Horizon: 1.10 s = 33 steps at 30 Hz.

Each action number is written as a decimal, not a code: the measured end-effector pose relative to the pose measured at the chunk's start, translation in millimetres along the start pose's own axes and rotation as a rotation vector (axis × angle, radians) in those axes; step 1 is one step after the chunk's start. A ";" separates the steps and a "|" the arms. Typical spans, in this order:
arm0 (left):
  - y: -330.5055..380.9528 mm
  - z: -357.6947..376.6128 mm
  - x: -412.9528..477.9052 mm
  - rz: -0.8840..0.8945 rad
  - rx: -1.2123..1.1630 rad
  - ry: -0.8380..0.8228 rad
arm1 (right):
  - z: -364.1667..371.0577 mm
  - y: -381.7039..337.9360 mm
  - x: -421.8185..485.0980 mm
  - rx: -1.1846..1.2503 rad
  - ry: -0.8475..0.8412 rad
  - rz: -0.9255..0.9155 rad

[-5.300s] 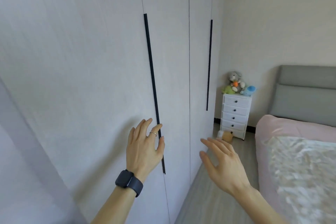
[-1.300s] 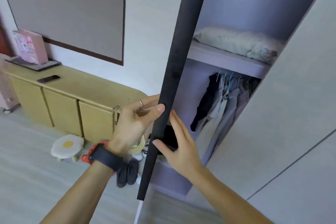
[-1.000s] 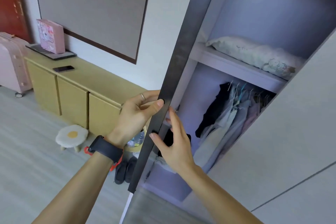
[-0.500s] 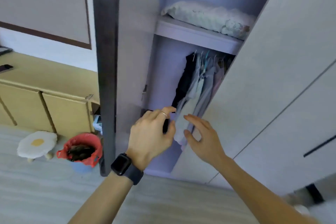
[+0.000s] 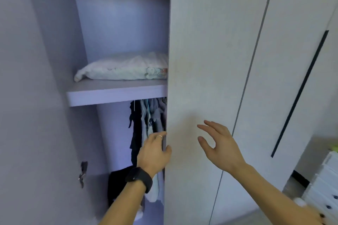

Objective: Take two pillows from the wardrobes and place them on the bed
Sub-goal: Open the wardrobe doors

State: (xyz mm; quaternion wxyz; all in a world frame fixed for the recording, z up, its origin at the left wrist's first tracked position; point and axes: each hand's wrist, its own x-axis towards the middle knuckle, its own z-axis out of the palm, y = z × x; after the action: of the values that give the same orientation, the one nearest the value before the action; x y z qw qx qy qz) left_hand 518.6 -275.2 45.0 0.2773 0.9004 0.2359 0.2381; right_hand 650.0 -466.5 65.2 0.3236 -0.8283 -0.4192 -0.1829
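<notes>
The view is filled by the wardrobe (image 5: 210, 42), a tall pale unit whose left compartment stands open while the panels to the right are shut. The open left door (image 5: 27, 97) is seen at the left edge, with a metal hinge (image 5: 83, 173) fixed low on its inner face. A long dark handle strip (image 5: 300, 93) is set into one of the shut panels at the right.

Inside the open compartment a shelf (image 5: 113, 93) is fitted across the width. The pillow (image 5: 124, 69), white with a faint print, is laid flat on this shelf, its right end hidden behind the edge of the neighbouring door. Below the shelf, clothes (image 5: 148, 120) in dark and pale tones are hung in a row, and a dark bundle (image 5: 118, 184) is seen lower down.

The left hand (image 5: 154, 153) is placed at the edge of the shut middle door, its fingers curled round behind that edge and the thumb pressed on the front face. A ring is worn on one finger and a dark watch (image 5: 139, 179) on the wrist. The right hand (image 5: 219, 144) is held in front of the same door, fingers spread apart and loosely bent, nothing gripped. A white drawer chest (image 5: 323, 188) is partly visible at the lower right corner.
</notes>
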 end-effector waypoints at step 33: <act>30.6 9.9 179.0 -0.075 -0.731 0.328 | 76.0 45.8 252.1 -0.260 0.507 -0.278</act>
State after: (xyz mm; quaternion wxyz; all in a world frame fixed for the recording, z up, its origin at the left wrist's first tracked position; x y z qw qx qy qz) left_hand 671.9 -201.8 109.8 0.5464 0.6834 0.2094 0.4365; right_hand 836.2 -289.0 137.5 0.2811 -0.7255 -0.4077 -0.4779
